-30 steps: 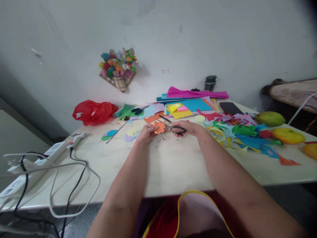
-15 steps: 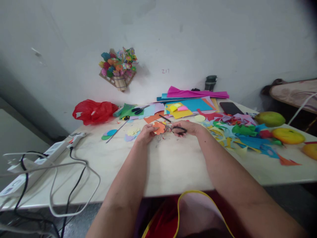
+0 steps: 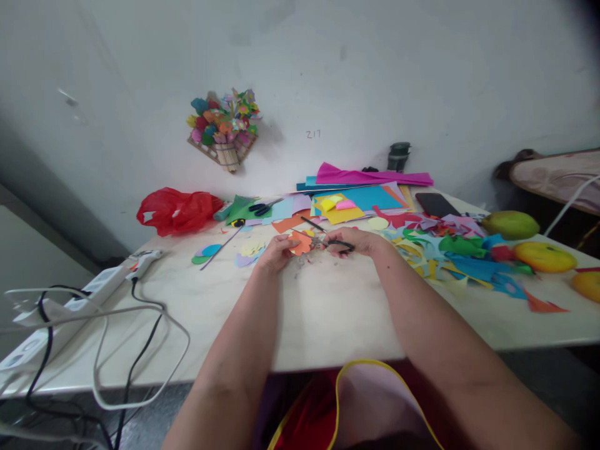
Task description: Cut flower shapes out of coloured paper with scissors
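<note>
Pinching a scalloped orange paper piece at its nine o'clock edge, the person's left hand presents it to the scissors, whose black handles the right hand grasps from three o'clock. The piece sits between both hands over the counter; one blade points toward ten o'clock near its far edge, though whether paper lies between the blades is too small to tell.

A smooth curve probably calls for the left hand to feed and rotate the paper while the scissors hold their angle, with short snips near the pivot and fingertips clear of the blades. Pulling hard could crease a petal or nick too deep.

Taking the orange piece as the clock's centre, a slatted holder hangs on the wall near eleven o'clock, filled with colourful paper flowers. A crumpled red plastic bag rests between nine and ten; its contents cannot be made out. Between one and two stands a dark green cup, its inside hidden.
</note>
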{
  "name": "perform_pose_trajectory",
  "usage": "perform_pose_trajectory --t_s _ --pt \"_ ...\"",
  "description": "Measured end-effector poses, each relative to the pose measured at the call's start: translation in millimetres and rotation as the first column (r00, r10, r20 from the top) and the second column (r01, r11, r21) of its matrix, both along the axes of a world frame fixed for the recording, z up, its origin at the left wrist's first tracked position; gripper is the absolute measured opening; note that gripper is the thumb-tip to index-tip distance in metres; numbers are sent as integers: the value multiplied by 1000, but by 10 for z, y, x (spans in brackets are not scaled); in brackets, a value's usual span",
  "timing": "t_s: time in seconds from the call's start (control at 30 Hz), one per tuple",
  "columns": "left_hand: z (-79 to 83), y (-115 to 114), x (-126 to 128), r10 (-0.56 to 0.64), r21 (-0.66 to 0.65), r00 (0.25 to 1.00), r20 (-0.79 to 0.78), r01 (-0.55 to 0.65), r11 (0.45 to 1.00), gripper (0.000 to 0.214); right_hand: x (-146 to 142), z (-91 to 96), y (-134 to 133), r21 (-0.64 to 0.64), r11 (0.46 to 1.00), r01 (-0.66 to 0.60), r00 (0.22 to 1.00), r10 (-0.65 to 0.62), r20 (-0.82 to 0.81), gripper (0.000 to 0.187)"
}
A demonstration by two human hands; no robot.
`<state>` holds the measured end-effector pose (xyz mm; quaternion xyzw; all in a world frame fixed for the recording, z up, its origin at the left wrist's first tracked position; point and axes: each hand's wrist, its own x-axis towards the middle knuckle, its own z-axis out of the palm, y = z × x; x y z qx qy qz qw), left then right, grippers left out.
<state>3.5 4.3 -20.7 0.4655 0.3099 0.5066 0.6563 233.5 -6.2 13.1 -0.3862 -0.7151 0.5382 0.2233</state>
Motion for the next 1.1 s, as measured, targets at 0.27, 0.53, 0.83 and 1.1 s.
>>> perform_pose_trajectory --t_s 0.27,0.53,0.83,1.1 --pt "10 -13 -2 1 5 1000 0 -1 1000 19 -16 8 -8 6 1000 12 1000 -12 -14 20" --pt "-12 26 7 27 -22 999 21 -26 999 22 -44 -7 6 10 1000 27 998 -27 -53 21" --pt "3 20 76 107 -43 992 73 -104 994 20 -89 -84 63 11 996 87 985 -84 -148 23" --pt "-1 26 180 189 0 973 132 -191 982 19 -155 -115 57 -16 990 143 965 -143 -218 23"
